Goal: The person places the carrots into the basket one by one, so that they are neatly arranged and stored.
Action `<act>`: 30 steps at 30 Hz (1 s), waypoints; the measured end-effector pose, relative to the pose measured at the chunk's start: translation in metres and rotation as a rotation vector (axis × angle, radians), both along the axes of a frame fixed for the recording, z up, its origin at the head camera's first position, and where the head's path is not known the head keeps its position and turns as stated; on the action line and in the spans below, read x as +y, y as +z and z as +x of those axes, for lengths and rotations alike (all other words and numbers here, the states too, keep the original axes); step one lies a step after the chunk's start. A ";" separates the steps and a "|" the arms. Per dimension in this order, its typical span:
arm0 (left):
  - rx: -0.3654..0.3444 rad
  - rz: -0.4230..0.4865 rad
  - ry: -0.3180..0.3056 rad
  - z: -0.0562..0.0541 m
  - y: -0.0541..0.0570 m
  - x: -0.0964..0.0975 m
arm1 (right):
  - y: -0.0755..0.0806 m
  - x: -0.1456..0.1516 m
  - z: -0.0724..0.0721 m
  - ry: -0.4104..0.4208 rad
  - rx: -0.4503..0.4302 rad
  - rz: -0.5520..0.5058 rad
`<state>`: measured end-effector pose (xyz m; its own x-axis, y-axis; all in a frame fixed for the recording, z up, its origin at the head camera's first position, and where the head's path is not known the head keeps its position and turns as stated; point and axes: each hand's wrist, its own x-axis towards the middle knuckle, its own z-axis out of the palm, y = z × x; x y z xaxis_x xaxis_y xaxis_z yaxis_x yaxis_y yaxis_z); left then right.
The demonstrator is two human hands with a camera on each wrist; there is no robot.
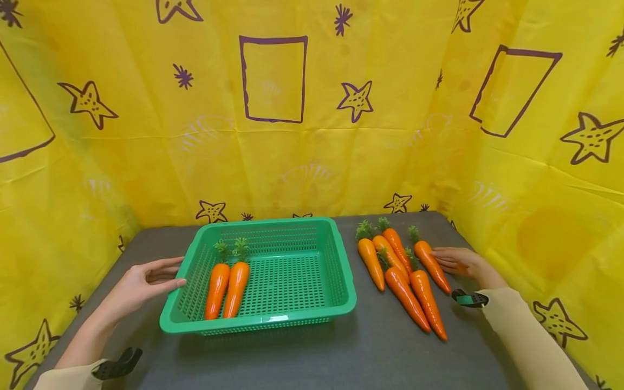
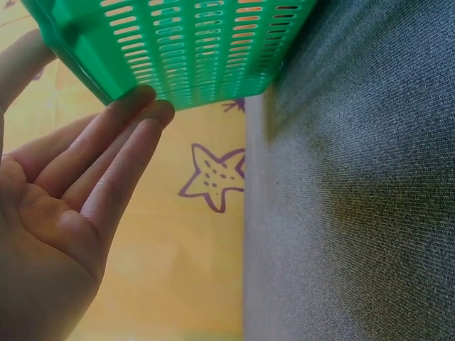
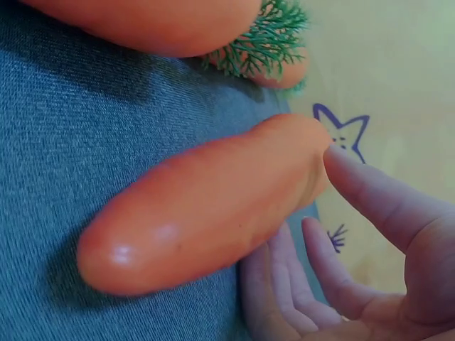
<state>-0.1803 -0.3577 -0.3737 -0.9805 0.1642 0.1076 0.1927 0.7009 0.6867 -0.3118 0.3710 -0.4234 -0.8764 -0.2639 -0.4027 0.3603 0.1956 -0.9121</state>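
My left hand [image 1: 141,286] is at the left end of a green plastic basket [image 1: 344,260], its thumb over the rim and its other fingers against the outside below. In the left wrist view, the fingertips [image 2: 146,99] meet the slotted wall. Two carrots [image 1: 217,287] with green tufts lie side by side in the basket's left part. My right hand [image 1: 460,262] is beside the outermost carrot [image 1: 431,265] of a group on the table. One fingertip touches that carrot near its thick end in the right wrist view; other fingers lie low along its side, loosely extended.
Several more carrots [image 1: 371,265] lie close together right of the basket, tufts toward the back. The dark grey cloth-covered table [image 1: 263,360] is bordered by yellow patterned curtains [image 1: 312,162] at the back and both sides.
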 end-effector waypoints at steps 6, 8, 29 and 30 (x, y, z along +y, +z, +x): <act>-0.009 0.006 0.006 0.001 0.000 0.001 | -0.003 -0.006 -0.006 -0.008 0.041 0.180; -0.011 0.000 0.008 0.001 0.000 0.001 | -0.003 -0.009 -0.007 0.012 0.049 0.219; 0.004 -0.011 0.003 0.000 0.001 0.000 | 0.005 -0.026 -0.013 0.108 0.079 0.362; 0.004 -0.011 0.004 0.000 0.001 0.000 | 0.005 -0.026 -0.013 0.110 0.079 0.359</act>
<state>-0.1800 -0.3572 -0.3727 -0.9808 0.1615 0.1093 0.1923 0.7091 0.6784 -0.3250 0.3447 -0.4188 -0.8828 -0.2126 -0.4188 0.2503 0.5416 -0.8025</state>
